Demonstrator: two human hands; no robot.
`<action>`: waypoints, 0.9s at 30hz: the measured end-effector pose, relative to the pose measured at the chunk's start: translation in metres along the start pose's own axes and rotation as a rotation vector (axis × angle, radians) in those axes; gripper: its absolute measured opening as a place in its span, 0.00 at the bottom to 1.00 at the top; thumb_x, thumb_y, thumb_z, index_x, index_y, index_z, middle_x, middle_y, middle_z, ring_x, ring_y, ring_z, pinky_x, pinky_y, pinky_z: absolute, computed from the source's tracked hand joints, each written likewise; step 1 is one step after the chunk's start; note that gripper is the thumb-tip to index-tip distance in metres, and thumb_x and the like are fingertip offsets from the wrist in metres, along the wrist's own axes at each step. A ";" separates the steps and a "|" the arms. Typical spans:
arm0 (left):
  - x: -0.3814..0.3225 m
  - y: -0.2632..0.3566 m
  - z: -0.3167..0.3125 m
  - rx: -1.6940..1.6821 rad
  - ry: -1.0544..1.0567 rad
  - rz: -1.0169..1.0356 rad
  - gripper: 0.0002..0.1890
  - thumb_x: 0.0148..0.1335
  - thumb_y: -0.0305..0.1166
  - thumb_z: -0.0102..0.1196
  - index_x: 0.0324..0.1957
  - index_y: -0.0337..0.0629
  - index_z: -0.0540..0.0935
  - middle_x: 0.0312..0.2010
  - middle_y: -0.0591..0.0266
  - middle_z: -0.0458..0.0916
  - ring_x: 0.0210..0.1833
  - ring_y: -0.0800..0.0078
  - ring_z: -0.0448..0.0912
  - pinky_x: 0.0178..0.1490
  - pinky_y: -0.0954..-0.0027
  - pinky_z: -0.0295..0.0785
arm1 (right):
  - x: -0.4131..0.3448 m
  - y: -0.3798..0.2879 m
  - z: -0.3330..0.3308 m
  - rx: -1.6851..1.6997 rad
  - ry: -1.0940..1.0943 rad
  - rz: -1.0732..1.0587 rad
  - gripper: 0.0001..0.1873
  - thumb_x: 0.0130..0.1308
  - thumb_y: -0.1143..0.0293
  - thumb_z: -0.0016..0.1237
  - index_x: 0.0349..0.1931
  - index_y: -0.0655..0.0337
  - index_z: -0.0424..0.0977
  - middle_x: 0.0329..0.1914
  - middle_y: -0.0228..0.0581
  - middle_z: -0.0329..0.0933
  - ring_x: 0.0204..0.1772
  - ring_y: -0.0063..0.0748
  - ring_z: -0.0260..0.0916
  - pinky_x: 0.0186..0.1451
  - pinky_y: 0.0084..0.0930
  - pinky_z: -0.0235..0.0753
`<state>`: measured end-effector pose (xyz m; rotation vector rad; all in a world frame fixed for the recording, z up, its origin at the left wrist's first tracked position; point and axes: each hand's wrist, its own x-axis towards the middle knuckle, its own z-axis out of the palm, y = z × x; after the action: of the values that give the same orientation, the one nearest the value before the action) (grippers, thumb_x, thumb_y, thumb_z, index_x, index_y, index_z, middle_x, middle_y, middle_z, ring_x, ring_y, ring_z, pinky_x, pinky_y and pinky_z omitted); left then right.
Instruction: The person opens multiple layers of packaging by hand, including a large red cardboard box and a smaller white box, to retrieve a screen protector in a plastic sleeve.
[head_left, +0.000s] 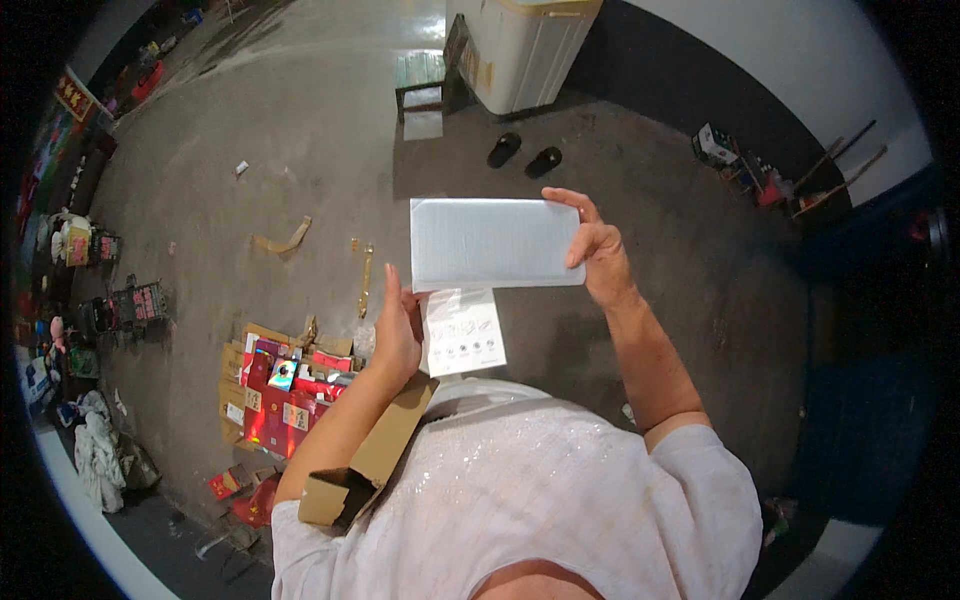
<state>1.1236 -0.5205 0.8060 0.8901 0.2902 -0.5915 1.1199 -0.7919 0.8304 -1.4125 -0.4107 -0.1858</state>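
My right hand (601, 251) grips the right end of a flat white rectangular packet (491, 244), its thumb on the upper face. The packet has a finely lined surface and a folded corner. My left hand (399, 330) is below the packet's left corner with the thumb raised. Its fingers go behind a printed leaflet (466, 337) with small line drawings and appear to hold it; the fingertips are hidden. A long brown cardboard box (386, 446), its end flap raised, is tucked between my left arm and my white shirt.
Flattened red and brown cartons (281, 397) lie on the concrete floor at left. Tape strips (365, 281) are nearby. Black slippers (504, 150), a small chair (420, 82) and a large white bin (517, 60) stand ahead. Sticks (840, 176) lean at the right wall.
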 end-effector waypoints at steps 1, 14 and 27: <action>0.011 0.007 0.005 -0.005 -0.040 0.006 0.39 0.67 0.63 0.34 0.53 0.30 0.75 0.48 0.52 0.79 0.51 0.65 0.76 0.58 0.66 0.68 | 0.007 0.005 -0.006 -0.024 0.006 0.007 0.16 0.54 0.87 0.47 0.17 0.51 0.72 0.66 0.33 0.64 0.67 0.32 0.58 0.65 0.35 0.66; 0.220 0.141 -0.022 0.246 -0.180 0.063 0.18 0.68 0.41 0.50 0.43 0.31 0.79 0.37 0.59 0.82 0.35 0.79 0.78 0.40 0.76 0.73 | 0.200 0.114 -0.035 -0.231 0.037 0.118 0.11 0.57 0.82 0.50 0.34 0.53 0.79 0.61 0.42 0.69 0.62 0.37 0.66 0.66 0.39 0.63; 0.416 0.242 -0.003 0.425 -0.138 0.071 0.19 0.64 0.31 0.54 0.55 0.32 0.74 0.49 0.60 0.78 0.50 0.75 0.74 0.56 0.75 0.67 | 0.346 0.201 -0.126 0.067 0.832 0.419 0.14 0.66 0.64 0.49 0.47 0.62 0.73 0.39 0.32 0.77 0.39 0.22 0.73 0.42 0.22 0.74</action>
<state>1.6020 -0.5510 0.7634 1.2554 0.0046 -0.6574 1.5315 -0.8435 0.7666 -1.2022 0.5549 -0.3869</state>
